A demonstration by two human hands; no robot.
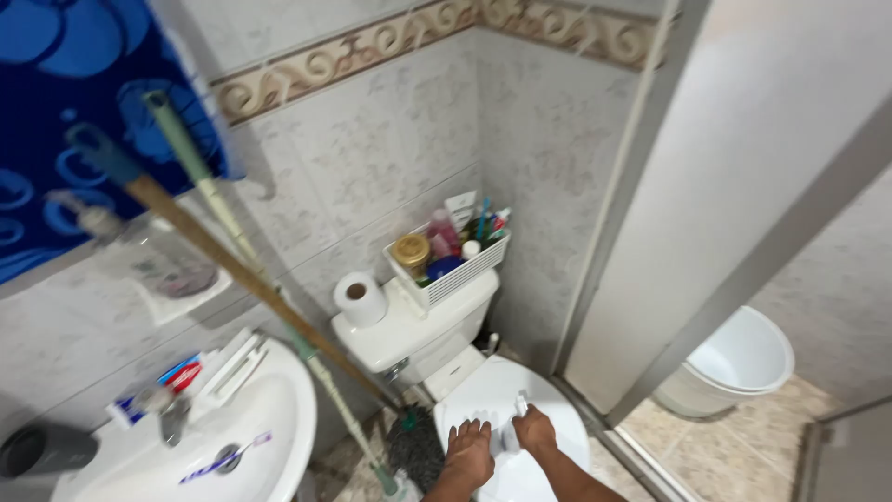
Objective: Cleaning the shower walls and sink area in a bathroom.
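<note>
two hands (469,451) (536,431) press a white cloth (506,429) in closed grip on the toilet lid (548,465).

Toilet lid (557,418) glossy white, smooth, looks plastic; tank (418,325) glazed ceramic. At its 10 o'clock a soft matt paper roll (360,297). Basket (455,270) on tank white slatted plastic. Sink (269,418) at 9 o'clock shiny ceramic. Broom handle (232,265) worn matt wood. Wall tiles (390,139) pale, marbled, slight sheen. Bucket (734,363) at 3 o'clock smooth white plastic. Curtain (56,112) blue, glossy.
</note>
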